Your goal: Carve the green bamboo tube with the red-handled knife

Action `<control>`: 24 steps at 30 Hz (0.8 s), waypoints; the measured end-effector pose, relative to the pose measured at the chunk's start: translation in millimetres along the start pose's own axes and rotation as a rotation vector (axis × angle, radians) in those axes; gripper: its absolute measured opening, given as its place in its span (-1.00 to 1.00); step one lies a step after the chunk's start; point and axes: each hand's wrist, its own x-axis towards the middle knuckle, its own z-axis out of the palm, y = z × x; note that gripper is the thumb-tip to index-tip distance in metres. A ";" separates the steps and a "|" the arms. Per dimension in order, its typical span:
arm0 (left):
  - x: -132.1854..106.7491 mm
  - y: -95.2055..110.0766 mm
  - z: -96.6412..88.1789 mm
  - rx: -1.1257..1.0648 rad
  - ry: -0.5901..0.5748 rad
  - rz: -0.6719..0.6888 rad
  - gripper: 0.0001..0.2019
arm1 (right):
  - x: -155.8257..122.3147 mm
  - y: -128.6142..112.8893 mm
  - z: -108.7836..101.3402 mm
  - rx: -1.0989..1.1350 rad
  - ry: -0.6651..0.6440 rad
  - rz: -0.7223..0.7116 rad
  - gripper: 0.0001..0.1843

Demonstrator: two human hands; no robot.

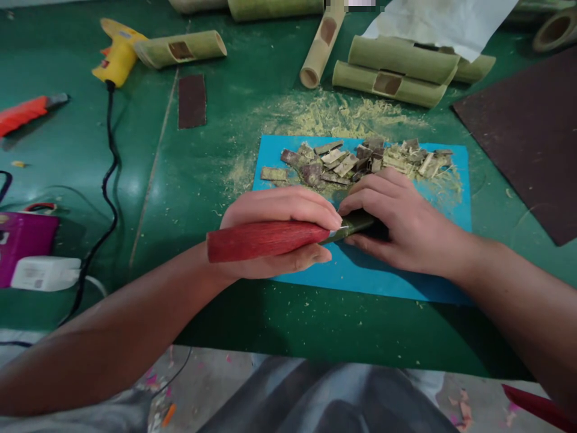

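My left hand point(274, 204) is closed around a carving tool with a red wooden handle point(265, 242). The tool's short bright metal end points right and meets a dark green bamboo piece point(360, 221). Curled over that piece is my right hand point(406, 216), its fingertips close to the tool's tip. Most of the bamboo is hidden under both hands, and the blade's shape cannot be made out. Beneath them lies a blue sheet point(315, 270). Bamboo chips and cut scraps point(342, 162) are heaped on the sheet just beyond my fingers.
Bamboo tubes with cut openings point(390, 84) lie at the back, near white paper point(442, 21). At left are a yellow glue gun point(119, 54), an orange cutter point(27, 114) and a purple box point(31, 237). Brown sandpaper point(532, 138) lies at right.
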 end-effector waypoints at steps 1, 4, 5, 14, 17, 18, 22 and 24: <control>0.0 -0.1 0.2 0.004 0.004 -0.003 -0.80 | 0.2 0.1 -0.2 0.001 -0.003 0.003 -0.81; 0.1 -0.3 0.7 0.018 0.020 -0.006 -0.81 | 0.6 0.1 -0.4 -0.004 -0.007 0.000 -0.80; 0.1 -0.4 0.8 0.024 0.022 -0.008 -0.81 | 0.7 0.1 -0.2 -0.008 -0.005 -0.006 -0.80; 0.7 4.9 5.8 0.030 0.059 -0.039 -0.82 | -0.2 1.9 2.1 -0.016 0.000 -0.020 -0.80; 1.5 9.6 9.7 0.062 0.091 -0.092 -0.86 | 0.0 2.6 3.2 -0.006 0.023 -0.030 -0.83; 1.6 10.9 10.8 0.068 0.097 -0.103 -0.88 | 0.1 2.9 3.4 0.001 0.027 -0.029 -0.83; 1.8 14.0 12.8 0.078 0.087 -0.049 -0.86 | 0.1 5.4 3.7 0.024 0.019 -0.039 -0.84; 2.6 14.7 13.6 0.094 0.097 -0.022 -0.84 | -0.4 7.0 3.7 0.043 0.020 -0.053 -0.83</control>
